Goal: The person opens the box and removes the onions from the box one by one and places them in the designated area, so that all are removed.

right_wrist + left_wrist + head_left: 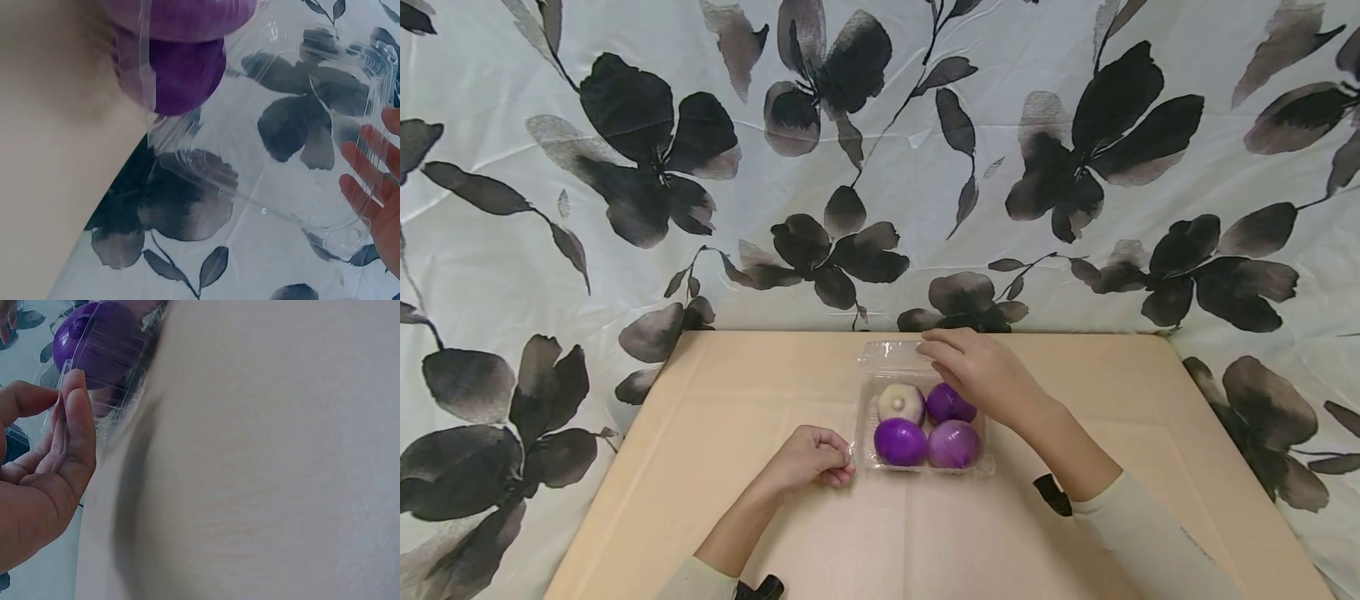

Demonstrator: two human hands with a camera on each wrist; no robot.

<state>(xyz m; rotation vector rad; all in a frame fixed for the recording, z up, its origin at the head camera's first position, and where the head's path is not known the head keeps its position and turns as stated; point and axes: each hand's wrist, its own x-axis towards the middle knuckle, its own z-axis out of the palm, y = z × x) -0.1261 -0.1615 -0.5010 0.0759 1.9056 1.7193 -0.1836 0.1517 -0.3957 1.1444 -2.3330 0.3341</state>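
**At the clamshell's two ends: lid beyond, corner nearer**

On the table (715,467), centred, sits a clear plastic clamshell (880,457) holding four onions: three purple (900,442) and one pale (902,402), the pale one in the tray's far-left place. Hinged lid (325,144) lies open off the clamshell's far edge, long side running left to right, standing up toward the flowered cloth (625,167).

Right hand (981,371) reaches over the clamshell's far-right corner, palm down, fingers fairly straight and spread, fingertips (375,162) against the lid from behind; nothing curled round it, so an open grip that only touches. Clearly the nearer hand to the lid.

Left hand (808,458) rests on the table just left of the clamshell's near-left corner, wrist low, thumb and forefinger (78,419) pinching the thin rim flange there, other fingers curled.
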